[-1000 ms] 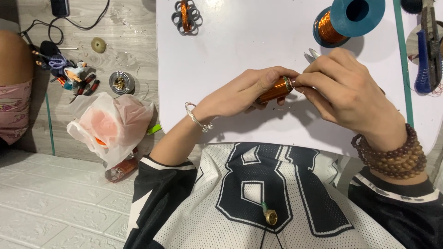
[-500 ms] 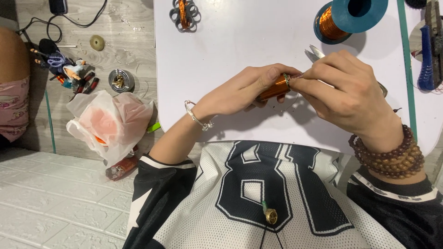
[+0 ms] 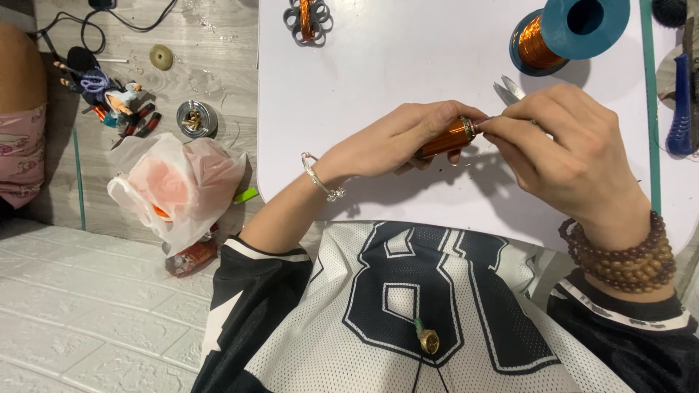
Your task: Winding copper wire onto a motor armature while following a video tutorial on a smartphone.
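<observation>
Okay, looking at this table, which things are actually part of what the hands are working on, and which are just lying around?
In use:
left hand holding the copper coil
right hand pinching at the coil's end
white board under them

Lying about:
blue wire spool
scissors, tips showing behind the right hand
small wound part
plastic bag
round metal piece
blue-handled tool

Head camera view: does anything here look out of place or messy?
Mostly the floor: a crumpled white plastic bag lies beside the white table, with small tools scattered near it. On the table, the left hand grips a copper coil that the right hand works on; nothing looks damaged.
</observation>
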